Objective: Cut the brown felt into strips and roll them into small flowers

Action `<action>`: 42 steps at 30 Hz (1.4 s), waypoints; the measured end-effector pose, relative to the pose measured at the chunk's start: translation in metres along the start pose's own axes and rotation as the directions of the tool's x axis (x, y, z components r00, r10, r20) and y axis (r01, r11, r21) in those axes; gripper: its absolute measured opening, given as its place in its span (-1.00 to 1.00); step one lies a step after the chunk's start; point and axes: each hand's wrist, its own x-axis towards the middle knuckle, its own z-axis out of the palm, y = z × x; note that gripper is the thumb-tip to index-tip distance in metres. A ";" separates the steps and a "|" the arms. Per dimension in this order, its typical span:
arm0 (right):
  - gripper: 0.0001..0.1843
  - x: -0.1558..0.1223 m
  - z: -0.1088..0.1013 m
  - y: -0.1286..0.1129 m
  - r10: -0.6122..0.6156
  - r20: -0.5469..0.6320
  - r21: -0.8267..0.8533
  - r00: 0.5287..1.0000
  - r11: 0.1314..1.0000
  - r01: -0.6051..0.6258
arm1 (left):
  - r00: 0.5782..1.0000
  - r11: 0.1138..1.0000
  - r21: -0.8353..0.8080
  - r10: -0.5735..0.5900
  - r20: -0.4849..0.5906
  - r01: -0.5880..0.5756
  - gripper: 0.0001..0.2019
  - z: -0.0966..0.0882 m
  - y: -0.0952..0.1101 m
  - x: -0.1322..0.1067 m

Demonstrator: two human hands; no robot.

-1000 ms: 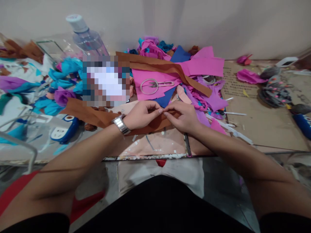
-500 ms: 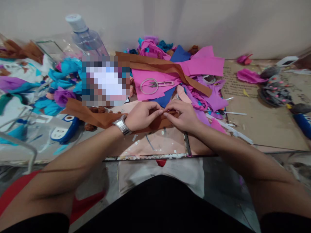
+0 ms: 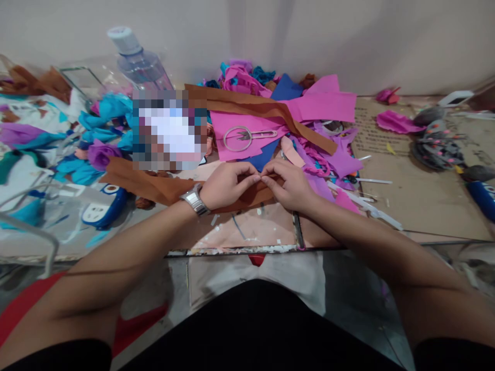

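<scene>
1. While the left hand (image 3: 222, 188) and the right hand (image 3: 292, 185) meet behind the middle of the bench's (image 3: 255, 232) front edge, the long brown strip (image 3: 150, 185) lies under them, its loose end running toward the bench's left side.
2. The fingers (image 3: 249, 181) of each hand are drawn in, thumb against forefinger, pinching the strip's far margin where the tips almost touch.
3. By the look of it, the work on this strip is partway along: it is picked up and gripped at one spot, while the long left stretch lies flat, slightly creased and unworked.
4. A second brown strip (image 3: 247, 103) lies unheld toward the back edge, across the pink sheets (image 3: 228, 116); the snips (image 3: 265, 134) rest on the pink, out of use.
5. Toward the left end, a bunched purple piece (image 3: 103, 154) among blue ones (image 3: 79, 170) looks shaped already; whether it is finished, I cannot tell.
6. What the fingertips do to the strip is hard to make out: it is small, shaded and partly behind the thumbs.
7. The strip's right end is hidden by the right hand, so its full length cannot be judged.
8. A pixelated patch (image 3: 168, 131) left of centre masks what lies there, and the picture cuts off both ends of the bench.
</scene>
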 end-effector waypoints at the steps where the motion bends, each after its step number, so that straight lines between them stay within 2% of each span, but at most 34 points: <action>1: -0.92 0.000 0.000 0.000 0.003 0.006 0.004 1.000 1.000 -0.003 | 1.000 1.000 0.001 0.001 -0.002 -0.001 -0.69 0.000 0.000 0.000; 8: -0.94 -0.001 0.001 -0.001 0.026 0.029 -0.012 0.999 1.000 -0.026 | 1.000 1.000 0.011 -0.010 -0.005 0.011 -0.70 0.000 0.001 0.000; 15: -0.94 -0.001 0.000 0.001 -0.019 0.003 -0.044 1.000 0.999 0.019 | 1.000 1.000 -0.018 -0.014 0.026 0.014 -0.70 0.000 0.000 0.001; 20: -0.93 -0.001 -0.001 0.000 -0.069 -0.015 -0.055 0.997 0.996 0.068 | 0.998 0.996 -0.075 -0.043 0.055 0.047 -0.67 -0.001 -0.001 0.002; 26: -0.91 0.000 -0.001 -0.003 -0.055 0.007 -0.054 0.998 0.997 0.055 | 0.993 0.986 -0.149 -0.066 0.095 0.080 -0.66 -0.003 0.000 0.002; 29: -0.91 0.000 0.000 -0.001 -0.036 0.033 -0.046 0.999 0.998 0.038 | 0.996 0.995 -0.091 -0.040 0.081 0.047 -0.67 -0.001 -0.001 0.001; 33: -0.93 0.000 0.001 -0.001 0.012 0.074 -0.045 0.997 0.999 -0.009 | 0.999 0.995 0.091 0.033 0.029 -0.036 -0.69 0.001 -0.001 0.000; 37: -0.94 -0.001 0.001 -0.001 0.050 0.083 -0.039 0.995 0.998 -0.047 | 0.992 0.950 0.287 0.123 0.014 -0.121 -0.71 0.002 -0.001 0.001; 42: -0.94 -0.002 0.003 0.000 0.074 0.049 0.024 0.996 0.997 -0.075 | 0.985 0.909 0.383 0.174 0.016 -0.167 -0.68 0.005 -0.001 0.001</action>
